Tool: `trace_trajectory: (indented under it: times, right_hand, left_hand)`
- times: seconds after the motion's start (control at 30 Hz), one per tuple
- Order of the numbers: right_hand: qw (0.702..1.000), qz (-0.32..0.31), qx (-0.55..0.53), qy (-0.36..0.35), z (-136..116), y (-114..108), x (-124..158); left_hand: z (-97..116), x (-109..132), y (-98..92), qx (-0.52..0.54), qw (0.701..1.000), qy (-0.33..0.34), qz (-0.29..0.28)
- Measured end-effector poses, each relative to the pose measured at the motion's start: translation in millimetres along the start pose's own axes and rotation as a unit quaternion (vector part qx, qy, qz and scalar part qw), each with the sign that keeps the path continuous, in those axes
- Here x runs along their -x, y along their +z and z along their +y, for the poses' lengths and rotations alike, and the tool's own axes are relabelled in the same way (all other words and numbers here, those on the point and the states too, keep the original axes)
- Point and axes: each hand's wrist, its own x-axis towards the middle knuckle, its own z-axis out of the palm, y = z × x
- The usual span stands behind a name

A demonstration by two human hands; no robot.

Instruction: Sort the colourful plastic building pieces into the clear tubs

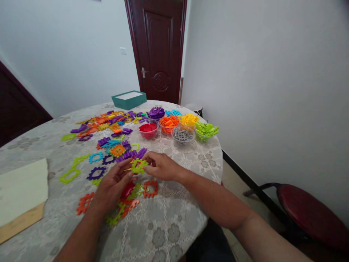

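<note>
Between my hands is a lime-green toothed frame piece, flat plastic with a notched outline. My right hand pinches its right side between thumb and fingers. My left hand has curled fingers at its left side, where a small yellow tip also shows. Below them on the cloth lie an orange square frame piece, a red piece and several green and orange pieces. Just beyond my fingers are purple pieces and an orange-yellow square piece. A dark purple frame sits left of my left hand.
Clear bowls hold sorted pieces: red, orange, grey, green, yellow, purple and blue. A mixed heap spreads behind. A green box stands at the back, papers lie left, and a red stool is at right.
</note>
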Motion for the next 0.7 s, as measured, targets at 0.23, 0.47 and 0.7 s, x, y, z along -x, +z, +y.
trace_trajectory:
  times: [0.23, 0.47, 0.7]
  right_hand:
    - [0.953, 0.255, 0.15, 0.058, 17.7, -124.0, 26.8]
    - [0.863, 0.362, 0.286, 0.207, 67.1, -237.0, 36.8]
    - [0.803, 0.264, 0.428, 0.321, 90.6, -255.4, 28.1]
  left_hand:
    - [6.4, 1.1, -9.7, -0.065, 0.997, -0.002, 0.044]
    - [-5.7, -2.4, -11.6, -0.132, 0.991, -0.006, 0.018]
    - [1.9, 0.0, -10.3, -0.13, 0.991, -0.022, 0.034]
